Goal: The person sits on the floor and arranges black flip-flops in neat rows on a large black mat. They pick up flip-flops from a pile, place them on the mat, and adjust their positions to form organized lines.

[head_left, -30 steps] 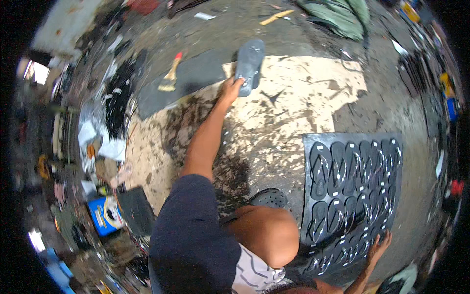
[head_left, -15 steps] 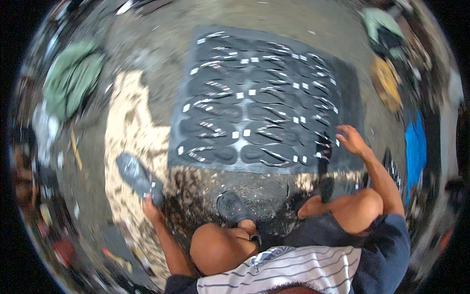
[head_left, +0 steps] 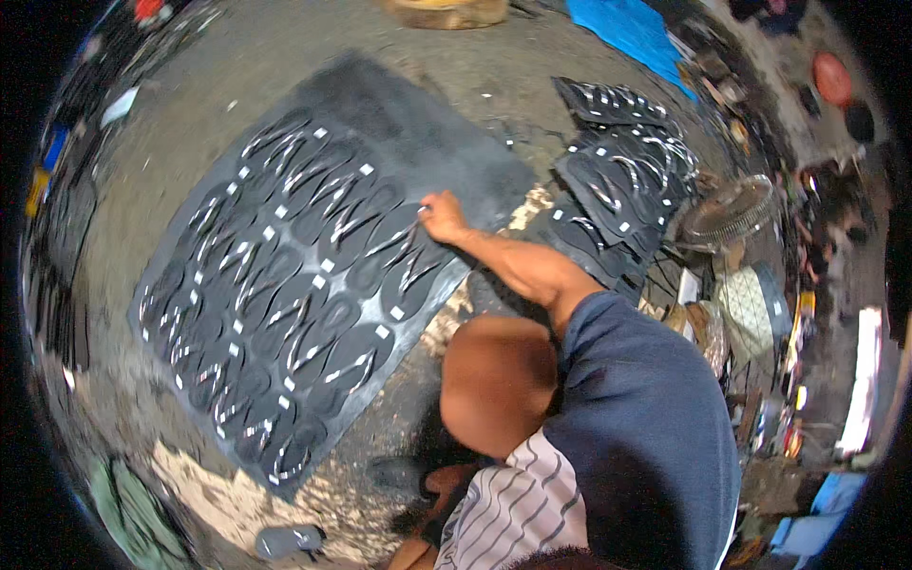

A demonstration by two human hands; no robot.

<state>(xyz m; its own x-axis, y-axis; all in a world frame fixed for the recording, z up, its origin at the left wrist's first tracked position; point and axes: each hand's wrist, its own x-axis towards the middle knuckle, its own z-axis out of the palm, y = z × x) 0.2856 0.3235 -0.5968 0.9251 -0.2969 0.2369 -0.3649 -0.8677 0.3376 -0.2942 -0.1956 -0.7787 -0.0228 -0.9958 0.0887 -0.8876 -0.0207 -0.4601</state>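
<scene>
Rows of black flip-flops with shiny straps and small white tags lie on a dark rubber sheet. My right arm reaches across to the near right end of the rows. There my right hand has its fingers closed at the tagged end of a flip-flop, which still rests on the sheet among the others. My left hand does not show. A single grey-black sole is at the bottom edge, over the tan patterned sheet.
Right of the rubber sheet are stacked black flip-flop pieces and a round fan. A blue sheet spreads at the top right. Green cloth lies at the lower left. Clutter lines the right side.
The view has swung to the right, bringing the fan and stacked flip-flops into sight. My right hand has closed at a flip-flop's end; my left hand, earlier holding a sole, has left view.
</scene>
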